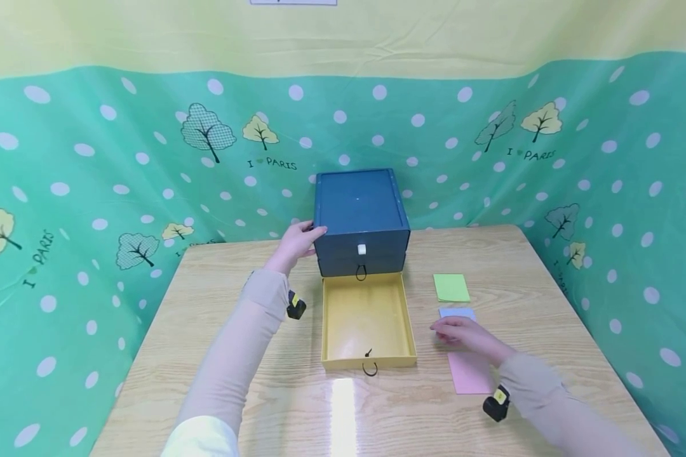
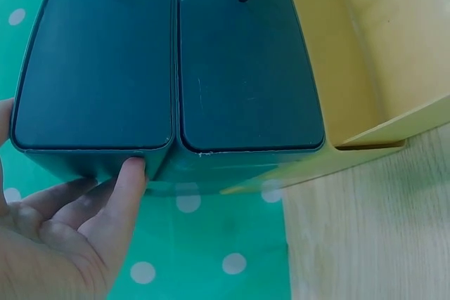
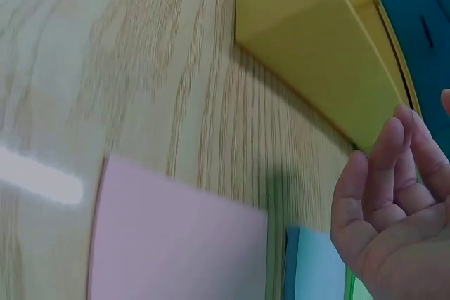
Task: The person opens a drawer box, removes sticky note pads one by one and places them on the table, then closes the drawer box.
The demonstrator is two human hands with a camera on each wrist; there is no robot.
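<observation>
A blue drawer cabinet (image 1: 361, 200) stands at the table's back, its yellow bottom drawer (image 1: 368, 317) pulled out towards me. My left hand (image 1: 300, 244) rests against the cabinet's left side near the front top corner. In the left wrist view its fingers (image 2: 126, 198) touch the side wall, and part of the thumb is cut off by the frame. My right hand (image 1: 463, 333) hovers over the blue sticky-note pad (image 1: 456, 312), right of the drawer. Its fingers (image 3: 383, 166) are loosely bent and hold nothing. A pink pad (image 1: 470, 374) lies below it, partly covered by the arm.
A green pad (image 1: 451, 287) lies behind the blue one. The drawer has a dark loop pull (image 1: 369, 370) on its front, and a small dark piece shows above it. A polka-dot curtain (image 1: 148, 178) surrounds the wooden table (image 1: 206, 355).
</observation>
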